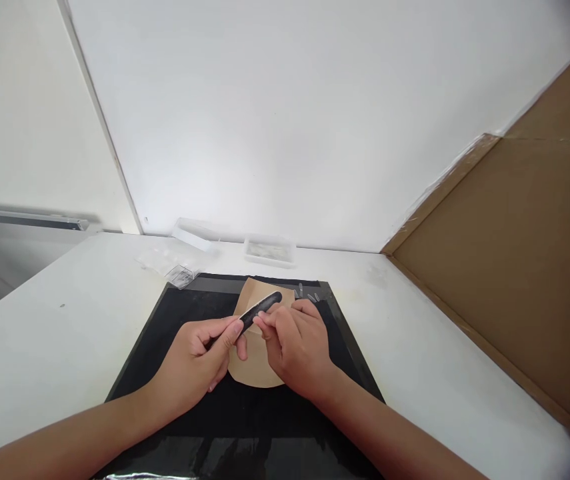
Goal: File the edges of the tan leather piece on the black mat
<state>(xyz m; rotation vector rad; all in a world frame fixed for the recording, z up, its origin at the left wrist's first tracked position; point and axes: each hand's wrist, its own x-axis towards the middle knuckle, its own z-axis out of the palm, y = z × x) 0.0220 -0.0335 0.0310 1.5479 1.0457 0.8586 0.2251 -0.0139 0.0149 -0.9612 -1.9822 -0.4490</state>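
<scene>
A slim black object (265,305) with a rounded end and a pale edge slants up to the right. My left hand (209,350) is closed round its lower part, thumb on top. Beside its upper part, my right hand (292,337) has thumb and forefinger pinched together; whatever lies between those fingertips is too small to make out. Under both hands is a tan sheet (255,370) with a curved lower edge, lying on a black mat (215,413). Several small clear pieces (313,297) lie near the mat's top right, beyond my right hand.
At the back stand a clear box (269,252) with small pieces inside and an open clear container (193,235). A plastic bag (157,260) and a small clear case (181,275) lie back left. Brown cardboard (505,267) rises at the right; a white wall closes the back.
</scene>
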